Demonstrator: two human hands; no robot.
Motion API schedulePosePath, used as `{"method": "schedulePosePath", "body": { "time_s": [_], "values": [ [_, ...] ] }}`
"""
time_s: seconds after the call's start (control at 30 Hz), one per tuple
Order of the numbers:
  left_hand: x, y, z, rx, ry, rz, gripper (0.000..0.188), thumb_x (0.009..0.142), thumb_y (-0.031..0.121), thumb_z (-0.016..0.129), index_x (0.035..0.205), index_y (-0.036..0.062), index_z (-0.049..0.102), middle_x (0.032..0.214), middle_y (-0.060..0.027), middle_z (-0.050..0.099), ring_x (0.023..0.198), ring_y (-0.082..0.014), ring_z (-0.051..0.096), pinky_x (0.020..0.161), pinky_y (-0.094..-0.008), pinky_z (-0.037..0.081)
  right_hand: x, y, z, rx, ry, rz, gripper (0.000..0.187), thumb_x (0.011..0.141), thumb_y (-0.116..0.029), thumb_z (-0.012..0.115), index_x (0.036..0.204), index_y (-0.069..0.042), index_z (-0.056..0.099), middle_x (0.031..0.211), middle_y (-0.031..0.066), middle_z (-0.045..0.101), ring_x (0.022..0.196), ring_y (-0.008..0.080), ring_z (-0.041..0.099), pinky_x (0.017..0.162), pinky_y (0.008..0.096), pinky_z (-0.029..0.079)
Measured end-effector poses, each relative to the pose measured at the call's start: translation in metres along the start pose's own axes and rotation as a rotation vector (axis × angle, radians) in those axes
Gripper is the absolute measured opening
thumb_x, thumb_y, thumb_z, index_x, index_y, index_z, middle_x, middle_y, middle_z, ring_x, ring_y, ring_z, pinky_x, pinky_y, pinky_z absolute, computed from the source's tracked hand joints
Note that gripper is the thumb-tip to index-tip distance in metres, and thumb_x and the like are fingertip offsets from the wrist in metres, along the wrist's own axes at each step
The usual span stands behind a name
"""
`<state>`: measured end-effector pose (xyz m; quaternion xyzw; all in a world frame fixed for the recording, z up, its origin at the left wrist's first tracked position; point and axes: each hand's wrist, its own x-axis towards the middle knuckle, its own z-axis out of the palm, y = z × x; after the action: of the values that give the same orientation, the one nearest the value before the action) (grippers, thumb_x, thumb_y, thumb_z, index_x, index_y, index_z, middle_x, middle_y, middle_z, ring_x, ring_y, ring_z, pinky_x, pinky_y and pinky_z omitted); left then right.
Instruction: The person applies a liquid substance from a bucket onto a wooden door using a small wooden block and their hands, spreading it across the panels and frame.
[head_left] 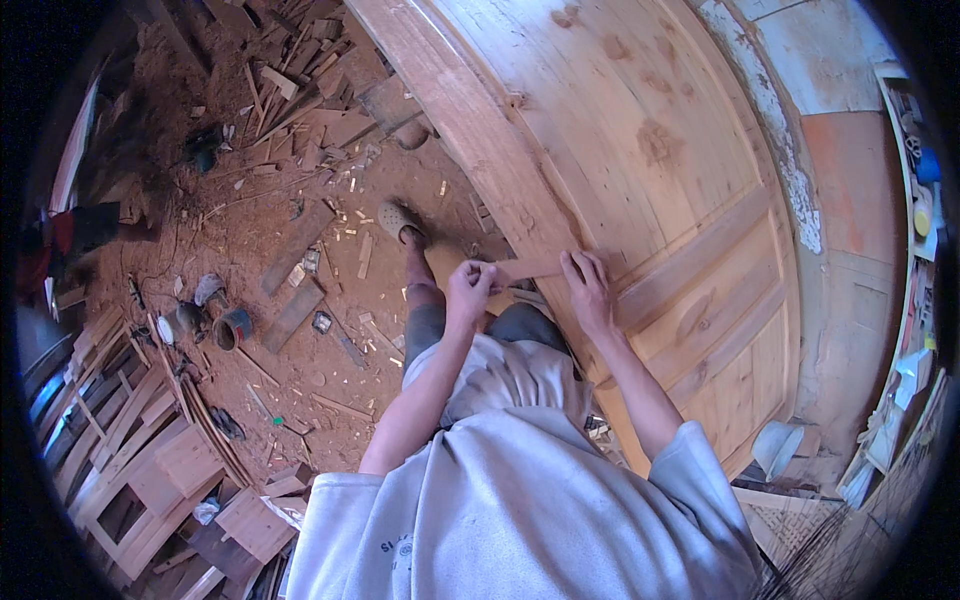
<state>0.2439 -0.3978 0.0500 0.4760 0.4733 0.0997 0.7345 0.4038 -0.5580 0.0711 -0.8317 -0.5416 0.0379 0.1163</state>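
My left hand (470,290) is closed in a pinch on one end of a thin, flat reddish-brown strip (533,268). The strip stretches across to my right hand (590,287), whose fingers close on its other end. Whether it is sandpaper or thin wood I cannot tell. Both hands are at the near edge of a large panelled wooden door (640,130), which lies in front of me and to my right. My right hand is over the door's frame; my left is just off its edge.
Wood offcuts (340,100) are heaped at the far left, and boards (190,460) are stacked at the near left. A bucket (234,328) stands on the dusty, chip-strewn floor (330,390). A shelf (915,220) with small items runs along the right, near a pale round container (777,448).
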Motion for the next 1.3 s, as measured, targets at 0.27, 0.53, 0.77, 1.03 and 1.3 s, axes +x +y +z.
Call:
{"method": "schedulePosePath", "body": {
  "time_s": [0.27, 0.53, 0.77, 1.03, 1.3],
  "values": [
    [0.023, 0.013, -0.013, -0.098, -0.085, 0.048, 0.016, 0.090, 0.013, 0.056, 0.094, -0.0024, 0.056, 0.079, -0.0064, 0.062, 0.067, -0.0109, 0.060, 0.062, -0.0233, 0.052, 0.027, 0.000, -0.016, 0.039, -0.002, -0.047, 0.036, 0.082, -0.008, 0.054, 0.118, -0.005, 0.055, 0.108, 0.0096, 0.054, 0.104, 0.0279, 0.050, 0.086, 0.0379, 0.043],
    [-0.012, -0.028, 0.002, -0.069, -0.216, -0.078, 0.019, 0.090, 0.017, 0.058, 0.095, -0.0013, 0.057, 0.078, -0.0061, 0.063, 0.069, -0.0107, 0.061, 0.062, -0.0243, 0.052, -0.047, -0.005, -0.021, 0.021, 0.009, 0.053, 0.031, 0.081, -0.003, 0.056, 0.112, -0.005, 0.060, 0.109, 0.0104, 0.056, 0.105, 0.0275, 0.054, 0.088, 0.0378, 0.046],
    [0.017, -0.024, -0.009, -0.077, -0.128, -0.038, 0.018, 0.090, 0.016, 0.058, 0.093, -0.0017, 0.056, 0.077, -0.0061, 0.062, 0.069, -0.0110, 0.061, 0.062, -0.0241, 0.053, -0.002, -0.002, -0.011, 0.032, -0.030, 0.002, 0.035, 0.079, 0.000, 0.053, 0.113, -0.003, 0.059, 0.112, 0.0123, 0.057, 0.108, 0.0280, 0.053, 0.091, 0.0372, 0.045],
    [0.054, 0.010, -0.018, -0.136, 0.010, -0.014, 0.017, 0.089, 0.014, 0.059, 0.090, -0.0026, 0.056, 0.077, -0.0067, 0.062, 0.064, -0.0114, 0.060, 0.057, -0.0231, 0.051, 0.038, 0.002, 0.006, 0.028, 0.016, -0.072, 0.034, 0.078, -0.004, 0.053, 0.112, -0.004, 0.059, 0.113, 0.0073, 0.058, 0.108, 0.0239, 0.053, 0.088, 0.0352, 0.044],
    [0.082, 0.031, -0.027, -0.150, 0.039, 0.010, 0.018, 0.088, 0.014, 0.060, 0.091, -0.0031, 0.059, 0.074, -0.0060, 0.062, 0.063, -0.0105, 0.059, 0.056, -0.0228, 0.050, 0.063, -0.012, 0.010, 0.077, 0.013, -0.031, 0.036, 0.078, -0.002, 0.054, 0.114, 0.000, 0.058, 0.113, 0.0106, 0.057, 0.107, 0.0273, 0.053, 0.090, 0.0366, 0.044]
  ]
}}
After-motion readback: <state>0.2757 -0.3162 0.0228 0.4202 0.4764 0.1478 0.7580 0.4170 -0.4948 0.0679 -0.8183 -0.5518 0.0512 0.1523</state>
